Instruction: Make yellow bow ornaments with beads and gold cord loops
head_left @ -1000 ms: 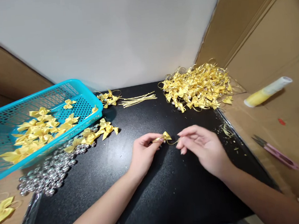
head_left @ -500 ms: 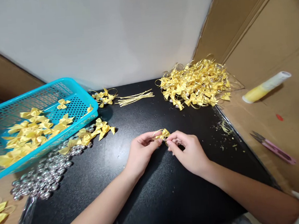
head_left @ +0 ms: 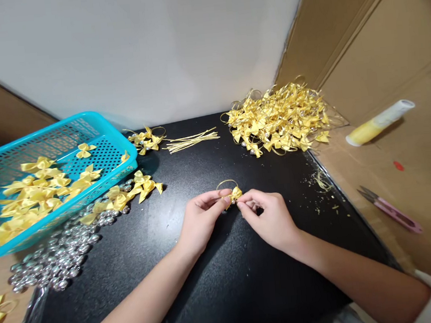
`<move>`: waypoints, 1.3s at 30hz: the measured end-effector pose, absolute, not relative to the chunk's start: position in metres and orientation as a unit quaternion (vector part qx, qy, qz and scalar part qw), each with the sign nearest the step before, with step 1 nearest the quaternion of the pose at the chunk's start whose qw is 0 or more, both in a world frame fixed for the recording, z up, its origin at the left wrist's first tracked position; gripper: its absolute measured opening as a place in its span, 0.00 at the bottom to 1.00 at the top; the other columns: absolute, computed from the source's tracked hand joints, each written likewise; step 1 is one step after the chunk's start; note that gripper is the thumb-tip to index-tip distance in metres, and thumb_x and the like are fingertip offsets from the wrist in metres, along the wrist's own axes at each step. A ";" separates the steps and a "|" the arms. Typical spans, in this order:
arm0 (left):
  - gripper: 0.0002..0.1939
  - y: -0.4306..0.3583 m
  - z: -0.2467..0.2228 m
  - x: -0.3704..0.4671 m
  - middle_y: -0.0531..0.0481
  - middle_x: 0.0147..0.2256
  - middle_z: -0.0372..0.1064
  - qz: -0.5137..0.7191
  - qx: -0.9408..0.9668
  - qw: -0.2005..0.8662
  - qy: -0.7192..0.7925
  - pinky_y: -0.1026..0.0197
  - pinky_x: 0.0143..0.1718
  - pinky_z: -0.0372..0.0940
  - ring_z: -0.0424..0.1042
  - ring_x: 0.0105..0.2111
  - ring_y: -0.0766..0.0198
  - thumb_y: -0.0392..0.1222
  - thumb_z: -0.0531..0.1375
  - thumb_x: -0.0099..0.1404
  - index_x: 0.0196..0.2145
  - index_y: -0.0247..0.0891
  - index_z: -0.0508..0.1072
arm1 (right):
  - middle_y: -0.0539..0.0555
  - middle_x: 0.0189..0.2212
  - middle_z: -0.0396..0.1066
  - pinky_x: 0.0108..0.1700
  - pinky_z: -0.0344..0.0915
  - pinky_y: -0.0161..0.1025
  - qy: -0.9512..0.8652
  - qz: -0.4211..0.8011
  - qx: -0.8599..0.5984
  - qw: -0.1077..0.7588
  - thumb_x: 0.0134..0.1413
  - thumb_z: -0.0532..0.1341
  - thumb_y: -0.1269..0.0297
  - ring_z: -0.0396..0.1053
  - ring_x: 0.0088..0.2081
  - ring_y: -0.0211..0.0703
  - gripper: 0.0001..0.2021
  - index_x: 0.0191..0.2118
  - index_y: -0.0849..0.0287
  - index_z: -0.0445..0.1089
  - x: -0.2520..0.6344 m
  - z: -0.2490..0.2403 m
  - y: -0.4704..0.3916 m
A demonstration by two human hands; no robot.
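Observation:
Over the middle of the black table, a small yellow ribbon bow is held between my two hands. A gold cord loop arches up from it. My left hand pinches the bow's left side between thumb and fingers. On its right side, my right hand pinches with thumb and index finger, close under the knot. A small silvery bead shows just below the knot, partly hidden by the fingertips.
A blue basket of yellow bows stands at the left, with silver beads along its front. Cut gold cords lie at the back. A heap of finished-looking bows sits back right; pink-handled snips lie at the right.
The cord loop now stands up more open above the bow. Both hands have shifted only slightly at the bow, and the whole view has moved a little.

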State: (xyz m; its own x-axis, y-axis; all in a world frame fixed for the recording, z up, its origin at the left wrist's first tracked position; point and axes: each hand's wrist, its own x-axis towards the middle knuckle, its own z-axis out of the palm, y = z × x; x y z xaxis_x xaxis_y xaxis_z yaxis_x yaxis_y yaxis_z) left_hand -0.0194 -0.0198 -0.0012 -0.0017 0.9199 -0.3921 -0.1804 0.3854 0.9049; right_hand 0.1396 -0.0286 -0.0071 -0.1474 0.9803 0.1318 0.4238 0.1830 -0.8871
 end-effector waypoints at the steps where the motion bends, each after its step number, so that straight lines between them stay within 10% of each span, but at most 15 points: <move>1: 0.12 -0.020 -0.002 -0.019 0.46 0.33 0.80 0.444 0.334 0.622 0.552 0.61 0.41 0.67 0.75 0.33 0.62 0.42 0.72 0.48 0.32 0.37 0.82 | 0.48 0.18 0.68 0.25 0.62 0.32 -0.667 0.356 -0.528 0.386 0.53 0.57 0.71 0.64 0.19 0.34 0.07 0.27 0.59 0.70 0.140 -0.007 -0.029; 39: 0.09 -0.024 -0.007 -0.019 0.51 0.31 0.79 0.462 0.350 0.616 0.533 0.66 0.37 0.65 0.73 0.30 0.68 0.42 0.70 0.52 0.31 0.37 0.79 | 0.47 0.17 0.62 0.24 0.57 0.32 -0.657 0.350 -0.544 0.387 0.54 0.56 0.70 0.58 0.18 0.32 0.08 0.26 0.60 0.68 0.137 -0.007 -0.031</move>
State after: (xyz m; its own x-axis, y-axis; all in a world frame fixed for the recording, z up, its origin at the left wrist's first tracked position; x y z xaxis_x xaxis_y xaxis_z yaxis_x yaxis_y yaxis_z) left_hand -0.0186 -0.0238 -0.0069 0.0049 0.9432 -0.3321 -0.1966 0.3265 0.9245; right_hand 0.1367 -0.0306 -0.0070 -0.1092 0.9857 0.1280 0.4432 0.1635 -0.8814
